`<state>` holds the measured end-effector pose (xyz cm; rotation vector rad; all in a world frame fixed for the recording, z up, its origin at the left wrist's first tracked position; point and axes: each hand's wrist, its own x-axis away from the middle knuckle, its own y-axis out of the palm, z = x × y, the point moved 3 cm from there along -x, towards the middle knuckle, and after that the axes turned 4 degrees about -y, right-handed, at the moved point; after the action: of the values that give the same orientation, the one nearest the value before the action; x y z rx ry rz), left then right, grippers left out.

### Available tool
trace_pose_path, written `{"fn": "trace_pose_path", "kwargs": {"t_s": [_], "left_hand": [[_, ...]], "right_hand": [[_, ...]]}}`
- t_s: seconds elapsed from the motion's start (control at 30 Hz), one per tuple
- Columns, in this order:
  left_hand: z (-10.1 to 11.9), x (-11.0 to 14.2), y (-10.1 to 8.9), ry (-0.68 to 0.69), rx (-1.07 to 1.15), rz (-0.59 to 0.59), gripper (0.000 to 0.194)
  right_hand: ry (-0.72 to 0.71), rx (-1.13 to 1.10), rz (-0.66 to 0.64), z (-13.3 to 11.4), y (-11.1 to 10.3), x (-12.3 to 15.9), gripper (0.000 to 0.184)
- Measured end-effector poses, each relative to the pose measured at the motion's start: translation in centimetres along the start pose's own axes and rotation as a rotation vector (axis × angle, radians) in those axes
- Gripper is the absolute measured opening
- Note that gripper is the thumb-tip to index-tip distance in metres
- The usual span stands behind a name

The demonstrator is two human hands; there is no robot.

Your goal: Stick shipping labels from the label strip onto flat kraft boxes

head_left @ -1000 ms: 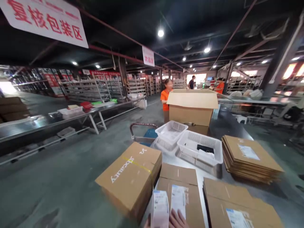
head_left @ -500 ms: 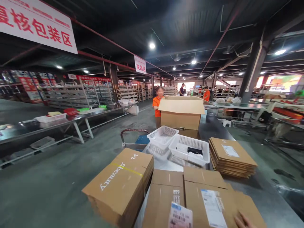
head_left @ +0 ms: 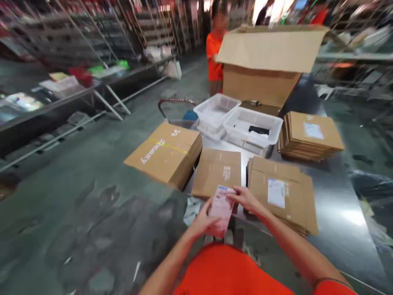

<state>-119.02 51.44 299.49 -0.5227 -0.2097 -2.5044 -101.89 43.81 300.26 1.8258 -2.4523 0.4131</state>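
A stack or sheet of printed shipping labels (head_left: 221,209), pinkish-white with a blue strip at the top, is held in front of my body at the table's near edge. My left hand (head_left: 202,219) grips its left side, thumb across the face. On the upper right edge, the fingers of my right hand (head_left: 244,198) pinch it. Just beyond lies a flat stack of cardboard cartons (head_left: 215,168). To the right is another stack of flattened cartons (head_left: 282,192) with a white label (head_left: 276,192) on top. Blur hides the print.
White plastic baskets (head_left: 251,123) stand farther back on the metal table (head_left: 334,205). Strapped cartons (head_left: 162,151) sit at left, more flat cartons (head_left: 316,131) at back right. Behind a large open carton (head_left: 260,82) stands a person in orange (head_left: 215,53).
My view has tilted down. My left hand has come into view, and both hands now hold the labels. My right hand has left the carton stack on the right.
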Motion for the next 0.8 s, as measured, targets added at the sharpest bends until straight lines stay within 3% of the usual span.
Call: {"fn": "trace_pose_path", "kwargs": {"t_s": [0.03, 0.13, 0.2, 0.33, 0.5, 0.6, 0.7, 0.8], "left_hand": [[0.6, -0.4, -0.2, 0.009, 0.025, 0.037, 0.07], [0.9, -1.9, -1.0, -0.055, -0.037, 0.286, 0.032], [-0.1, -2.9, -1.2, -0.12, -0.041, 0.363, 0.032], [-3.5, -3.5, -1.9, -0.215, -0.003, 0.375, 0.039], [-9.1, -0.5, -3.0, -0.352, 0.055, 0.288, 0.044], [-11.6, 2.7, -4.0, -0.432, 0.066, 0.282, 0.045], [-10.7, 3.9, -5.7, -0.414, 0.127, 0.376, 0.052], [-6.6, 1.5, -7.5, -0.246, 0.094, 0.425, 0.053]], "right_hand": [[0.023, -0.018, -0.02, 0.5, 0.6, 0.0, 0.049], [0.034, 0.004, -0.043, 1.8, 2.1, 0.1, 0.046], [-0.049, 0.112, -0.01, 2.3, 2.5, -0.5, 0.039], [-0.207, 0.369, 0.062, 3.3, 1.9, -4.6, 0.029], [-0.168, 0.833, 0.226, 3.6, -1.4, -11.6, 0.027], [-0.169, 1.004, 0.248, 3.9, -2.5, -13.6, 0.052], [-0.264, 1.064, 0.177, 4.5, -1.5, -14.5, 0.056], [-0.366, 1.068, 0.102, 4.9, 1.4, -14.1, 0.051]]}}
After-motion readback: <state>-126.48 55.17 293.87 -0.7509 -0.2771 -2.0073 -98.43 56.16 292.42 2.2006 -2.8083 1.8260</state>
